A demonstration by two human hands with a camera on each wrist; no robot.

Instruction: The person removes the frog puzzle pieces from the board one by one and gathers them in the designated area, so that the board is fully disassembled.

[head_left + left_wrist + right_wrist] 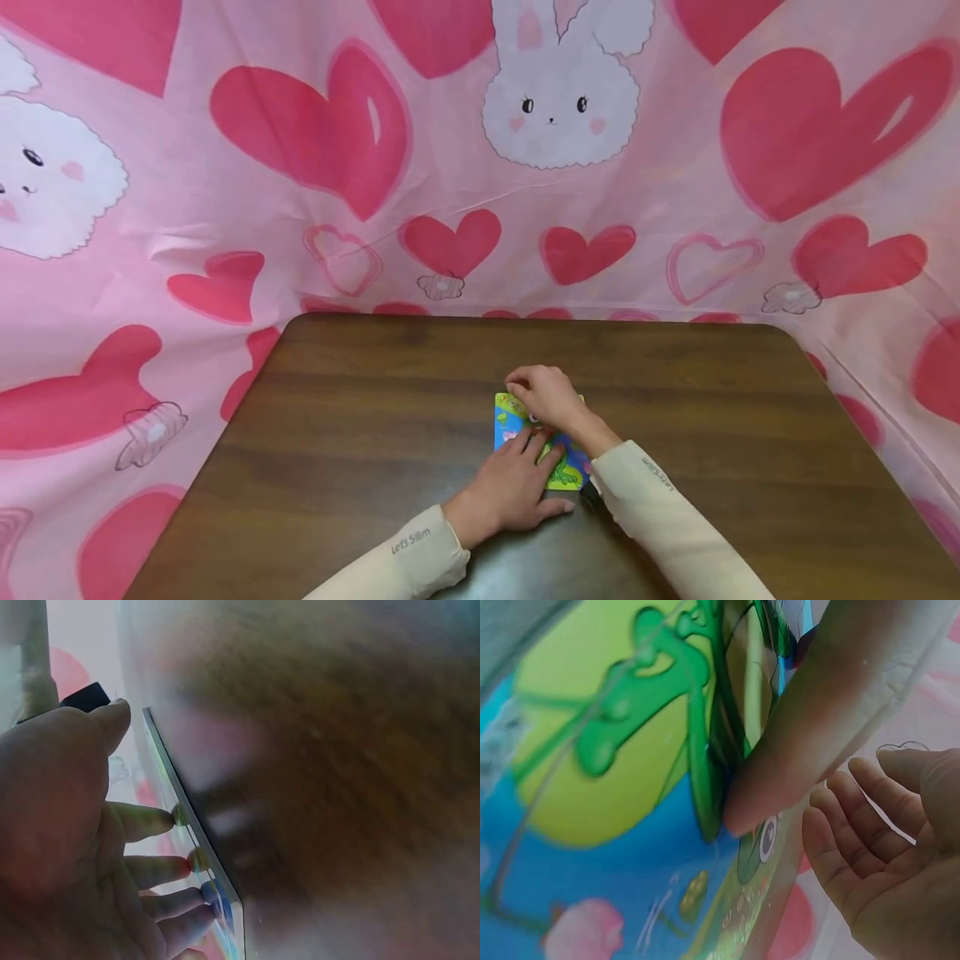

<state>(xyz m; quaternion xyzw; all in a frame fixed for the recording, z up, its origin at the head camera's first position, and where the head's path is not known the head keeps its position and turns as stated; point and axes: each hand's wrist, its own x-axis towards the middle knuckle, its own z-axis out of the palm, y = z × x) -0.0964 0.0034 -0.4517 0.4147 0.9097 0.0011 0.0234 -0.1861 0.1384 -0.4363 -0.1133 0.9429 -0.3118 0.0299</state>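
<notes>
A thin flat board point(504, 427) with a bright blue and yellow-green cartoon picture lies on the brown table. My left hand point(513, 487) rests across its lower part, fingers spread and fingertips pressing on the picture. In the left wrist view those fingertips touch the glossy face beside the board's grey edge point(189, 795). Over the board's far edge is my right hand point(551, 396), fingers bent and thumb near the index fingertip. Whether it pinches something thin there cannot be seen. A green cartoon frog point(641, 690) fills much of the right wrist view, with one left finger point(802, 742) touching the picture.
The brown tabletop point(360, 417) extends around the board on every side. Pink cloth point(450, 183) printed with hearts and rabbits hangs behind and along both sides of the table. A small black device point(591, 497) sits at the right wrist.
</notes>
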